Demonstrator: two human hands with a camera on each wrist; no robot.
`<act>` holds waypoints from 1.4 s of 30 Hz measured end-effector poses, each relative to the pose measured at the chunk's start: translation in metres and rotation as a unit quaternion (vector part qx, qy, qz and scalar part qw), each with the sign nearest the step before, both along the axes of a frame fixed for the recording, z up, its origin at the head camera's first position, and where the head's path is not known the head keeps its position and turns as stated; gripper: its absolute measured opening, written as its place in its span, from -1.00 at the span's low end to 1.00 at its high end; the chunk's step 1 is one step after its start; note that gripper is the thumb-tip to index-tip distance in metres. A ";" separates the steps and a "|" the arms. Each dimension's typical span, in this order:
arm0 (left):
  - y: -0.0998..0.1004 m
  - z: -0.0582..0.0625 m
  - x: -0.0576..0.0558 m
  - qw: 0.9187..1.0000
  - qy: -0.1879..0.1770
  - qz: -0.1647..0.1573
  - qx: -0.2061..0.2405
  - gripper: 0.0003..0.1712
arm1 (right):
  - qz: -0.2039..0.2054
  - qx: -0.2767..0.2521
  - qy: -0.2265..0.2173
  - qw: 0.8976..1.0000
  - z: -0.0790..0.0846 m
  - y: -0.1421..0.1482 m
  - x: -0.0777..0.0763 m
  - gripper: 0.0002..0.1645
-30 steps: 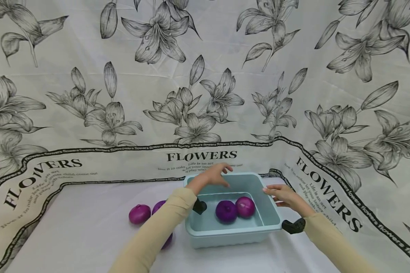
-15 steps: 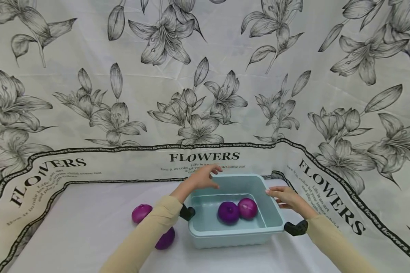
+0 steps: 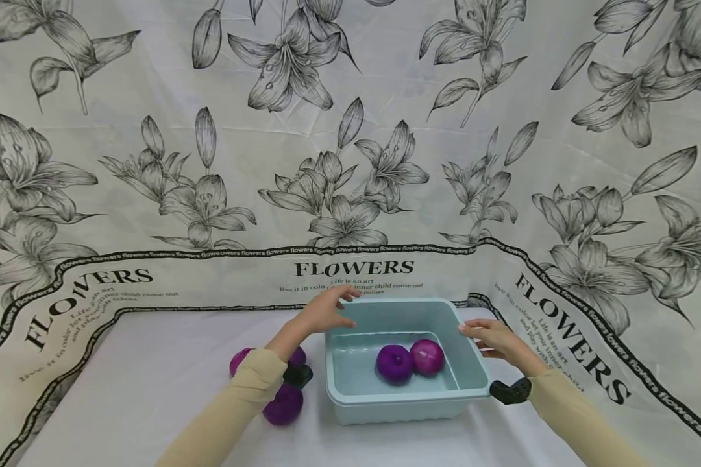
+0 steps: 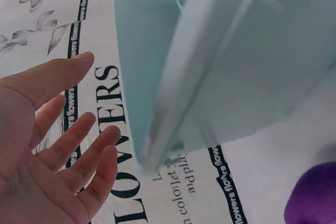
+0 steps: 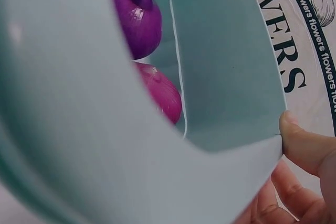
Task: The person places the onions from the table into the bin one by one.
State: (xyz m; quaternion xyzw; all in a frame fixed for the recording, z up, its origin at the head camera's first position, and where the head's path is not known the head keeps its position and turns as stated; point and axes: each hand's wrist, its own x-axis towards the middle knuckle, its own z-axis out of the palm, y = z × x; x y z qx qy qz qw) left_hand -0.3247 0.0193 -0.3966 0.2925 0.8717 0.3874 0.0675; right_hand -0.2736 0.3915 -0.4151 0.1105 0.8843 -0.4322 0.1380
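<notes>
Currently pinching the right-hand rim of the pale blue bin [image 3: 405,410] between thumb and fingers of the right hand [image 3: 495,338], with the left hand [image 3: 322,312] loosely spread, grasping nothing, just beside the far left corner. Can see inside, between both sets of fingers and nearer the body, a dark purple onion [image 3: 394,364] and a magenta onion [image 3: 428,357], side by side. Can also see further onions [image 3: 283,407] on the white cloth [image 3: 152,389], bodyward of the left fingers, partly hidden by the left sleeve [image 3: 228,402].
</notes>
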 end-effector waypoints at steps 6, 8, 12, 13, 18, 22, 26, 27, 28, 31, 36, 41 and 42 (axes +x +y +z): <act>-0.020 -0.011 0.003 1.000 -0.004 0.021 0.021 -0.31 | -0.008 -0.001 0.001 1.000 -0.003 0.000 -0.003 -0.22; -0.025 -0.014 0.005 0.999 -0.003 0.030 0.029 -0.31 | -0.008 0.000 0.001 1.000 -0.004 0.001 -0.003 -0.21; -0.034 -0.019 0.009 0.998 -0.008 0.044 0.050 -0.33 | -0.008 0.000 0.002 1.000 -0.003 0.001 -0.002 -0.21; -0.036 -0.021 0.010 0.997 -0.009 0.045 0.054 -0.33 | -0.008 0.000 0.003 1.000 -0.003 0.001 -0.001 -0.21; -0.047 -0.029 0.016 0.997 -0.005 0.056 0.060 -0.32 | -0.014 -0.010 0.004 1.000 -0.002 0.001 -0.001 -0.23; -0.055 -0.035 0.021 0.995 -0.017 0.077 0.065 -0.31 | -0.015 -0.012 0.004 1.000 -0.003 0.001 -0.001 -0.23; -0.063 -0.040 0.026 0.993 -0.024 0.089 0.072 -0.33 | -0.017 -0.009 0.007 1.000 -0.005 0.001 -0.002 -0.22; -0.065 -0.041 0.028 0.993 -0.023 0.091 0.072 -0.34 | -0.020 -0.011 0.007 1.000 -0.006 0.001 -0.002 -0.22; -0.068 -0.043 0.030 0.993 -0.022 0.093 0.074 -0.35 | -0.019 -0.010 0.007 1.000 -0.006 0.001 -0.002 -0.22; -0.073 -0.048 0.036 0.992 -0.023 0.100 0.077 -0.36 | -0.019 -0.011 0.006 1.000 -0.006 0.000 -0.002 -0.21; -0.081 -0.060 0.051 0.991 -0.031 0.106 0.075 -0.40 | -0.016 -0.005 0.004 1.000 -0.004 0.000 -0.003 -0.20; -0.089 -0.071 0.065 0.992 -0.015 0.110 0.065 -0.44 | -0.012 -0.003 0.000 1.000 -0.004 0.000 -0.003 -0.18; -0.090 -0.073 0.067 0.992 -0.012 0.113 0.063 -0.44 | -0.012 -0.002 0.000 1.000 -0.003 0.000 -0.003 -0.18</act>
